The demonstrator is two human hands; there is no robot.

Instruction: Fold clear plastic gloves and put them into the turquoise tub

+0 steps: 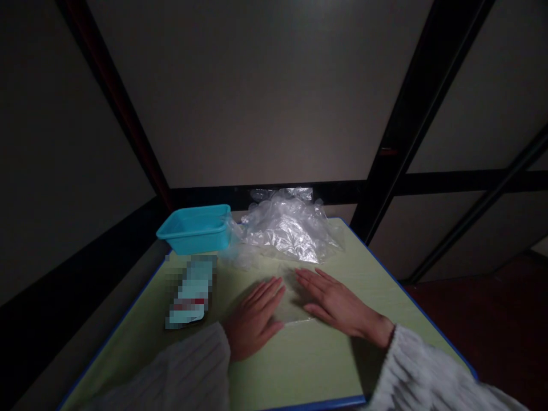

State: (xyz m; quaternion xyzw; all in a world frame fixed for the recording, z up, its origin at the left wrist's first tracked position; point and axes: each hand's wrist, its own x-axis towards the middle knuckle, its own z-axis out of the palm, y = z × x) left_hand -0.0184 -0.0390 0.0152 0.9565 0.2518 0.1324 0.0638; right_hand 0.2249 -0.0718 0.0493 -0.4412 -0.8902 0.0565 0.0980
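Note:
A clear, flat plastic sheet or bag (294, 308) lies on the table between my two hands; its see-through edges are hard to make out. My left hand (254, 319) rests palm down at its left side, fingers stretched out and thumb apart. From the right, my right hand (336, 299) reaches over the sheet's other side with its fingers extended. Neither hand grips anything. Beyond them a heap of crumpled clear plastic bags (291, 225) spreads across the back of the table, and some loose clear plastic (242, 255) trails off it to the left.
The pale yellow-green table (317, 365) has a blue edge. At its back left corner stands a turquoise plastic basket (201, 240), partly touched by the clear plastic. A blurred-out phone-like object (192, 291) lies left of my left hand. Panelled walls (265, 103) rise behind.

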